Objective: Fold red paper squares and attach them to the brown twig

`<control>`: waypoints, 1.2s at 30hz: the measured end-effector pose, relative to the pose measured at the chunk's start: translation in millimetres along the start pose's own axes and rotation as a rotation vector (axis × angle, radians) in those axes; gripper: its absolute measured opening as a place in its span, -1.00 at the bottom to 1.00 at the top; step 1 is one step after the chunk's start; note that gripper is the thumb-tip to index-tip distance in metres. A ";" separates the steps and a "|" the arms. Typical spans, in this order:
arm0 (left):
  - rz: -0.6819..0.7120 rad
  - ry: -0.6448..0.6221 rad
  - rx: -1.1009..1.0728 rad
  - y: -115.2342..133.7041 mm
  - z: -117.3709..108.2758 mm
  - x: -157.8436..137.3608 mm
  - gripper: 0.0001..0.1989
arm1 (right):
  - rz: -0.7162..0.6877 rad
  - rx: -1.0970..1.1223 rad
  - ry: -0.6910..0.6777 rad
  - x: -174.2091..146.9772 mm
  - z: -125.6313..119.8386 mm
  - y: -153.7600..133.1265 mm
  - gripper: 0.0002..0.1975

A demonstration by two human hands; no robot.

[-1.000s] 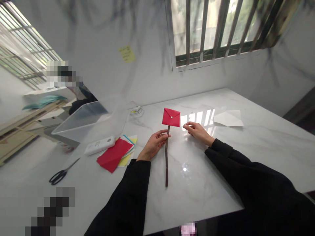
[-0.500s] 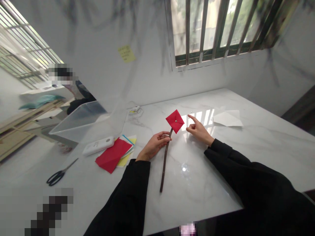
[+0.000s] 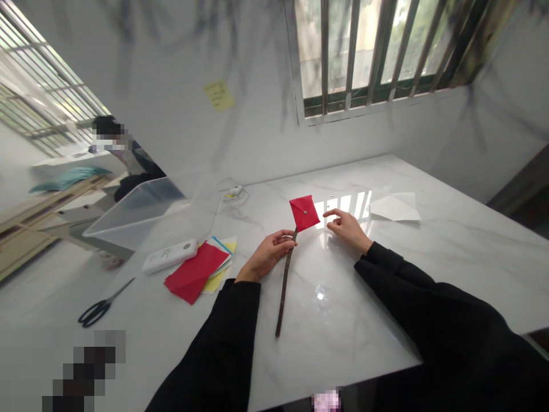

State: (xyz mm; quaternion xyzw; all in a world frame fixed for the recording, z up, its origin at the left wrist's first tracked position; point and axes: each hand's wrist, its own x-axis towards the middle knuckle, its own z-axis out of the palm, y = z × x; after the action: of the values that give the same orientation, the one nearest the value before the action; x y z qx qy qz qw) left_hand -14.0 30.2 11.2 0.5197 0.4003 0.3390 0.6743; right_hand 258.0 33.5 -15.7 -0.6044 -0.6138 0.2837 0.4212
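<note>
A red paper pinwheel [image 3: 305,212], folded into a square with a small pale pin head at its centre, sits at the top of a thin brown stick [image 3: 283,292]. My left hand [image 3: 270,252] pinches that stick between thumb and fingers just below the paper. The stick slants toward me over the marble-look table [image 3: 343,320]. To the right of the pinwheel, my right hand [image 3: 348,230] is empty, its index finger extended and bent beside the paper's right edge. The other fingers are curled in. Whether the fingertip touches the paper, I cannot tell.
Left of my left arm lie red paper [image 3: 197,270], yellow sheets [image 3: 218,278], a white device [image 3: 169,256] and black-handled scissors [image 3: 95,312]. White paper [image 3: 397,206] rests at right. A clear plastic bin [image 3: 132,209] and a seated person [image 3: 141,160] are at far left.
The pinwheel has turned slightly about its pin. My right index finger has bent and come down toward the paper's right edge. My left hand keeps its hold on the stick.
</note>
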 end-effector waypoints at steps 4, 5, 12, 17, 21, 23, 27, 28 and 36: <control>0.001 -0.001 -0.007 0.3 0.6 -0.3 -0.52 | 0.005 -0.001 0.004 -1.0 0.5 -1.6 -0.38; 0.000 0.001 -0.010 0.1 0.5 -0.1 -0.52 | 0.004 -0.016 -0.033 -1.0 0.6 -1.8 -0.45; 0.002 0.031 -0.030 -1.4 0.5 2.2 -0.52 | -0.020 -0.077 -0.119 -1.7 0.4 -2.6 -0.72; 0.000 0.005 -0.032 0.6 1.5 1.2 -0.53 | 0.003 -0.023 -0.066 -2.7 1.1 -1.7 -0.65; -0.006 -0.005 -0.035 -0.6 -0.1 1.4 -0.53 | 0.015 0.031 -0.050 -2.4 2.4 -0.3 -0.34; -0.002 -0.017 -0.037 -2.0 -1.3 2.1 -0.54 | 0.010 0.005 -0.102 -1.6 2.2 0.0 -0.43; 0.011 -0.020 -0.028 -3.5 -2.2 3.2 -0.53 | 0.006 -0.082 -0.170 0.6 0.4 0.1 -0.72; 0.011 -0.016 -0.026 -3.5 -2.2 3.4 -0.53 | 0.001 -0.086 -0.160 0.9 0.1 0.3 -0.72; 0.002 -0.015 -0.016 -3.4 -3.2 3.2 -0.51 | 0.034 -0.016 -0.084 -0.1 2.8 2.8 -0.62</control>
State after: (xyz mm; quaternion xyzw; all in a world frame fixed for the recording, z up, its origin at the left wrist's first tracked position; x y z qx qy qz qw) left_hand -15.3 33.7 6.8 0.5175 0.3917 0.3390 0.6811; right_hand 257.0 34.1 -19.5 -0.6058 -0.6227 0.3110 0.3853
